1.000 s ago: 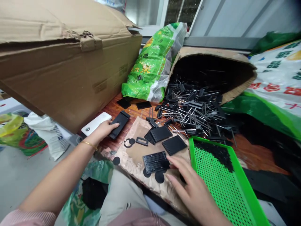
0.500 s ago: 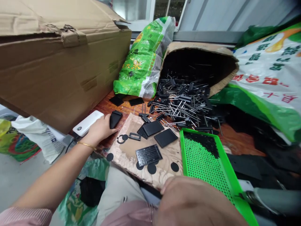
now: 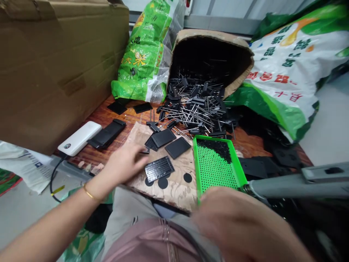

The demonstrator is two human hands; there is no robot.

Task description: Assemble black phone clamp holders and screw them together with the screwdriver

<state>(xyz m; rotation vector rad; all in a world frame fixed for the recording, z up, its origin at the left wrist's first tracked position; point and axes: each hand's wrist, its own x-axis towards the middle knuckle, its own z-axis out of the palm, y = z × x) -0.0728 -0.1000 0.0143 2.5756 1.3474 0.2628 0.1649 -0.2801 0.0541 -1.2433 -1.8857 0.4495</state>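
Head view: our left hand (image 3: 124, 163) has just left the black slotted holder (image 3: 107, 133), which now lies off to that hand's left, beside the white power bank (image 3: 79, 138). That hand is empty, fingers spread, just short of the ribbed black plate (image 3: 159, 169). Our right hand (image 3: 240, 225), well apart and blurred, is at the near edge of the green perforated tray (image 3: 234, 163); we cannot tell whether it holds anything. The heap of black pinned parts (image 3: 195, 109) lies ahead of both hands.

A reddish-brown wooden tabletop (image 3: 102, 117) carries a sprawling heap of black plastic pieces with metal pins (image 3: 195, 109), a bright green perforated plastic tray (image 3: 215, 174) and a torn sheet of brown kraft paper (image 3: 174, 193), the tray just beside the sheet. Near the left edge lies a white rectangular power bank (image 3: 79, 138) — smooth, with a dark cable.
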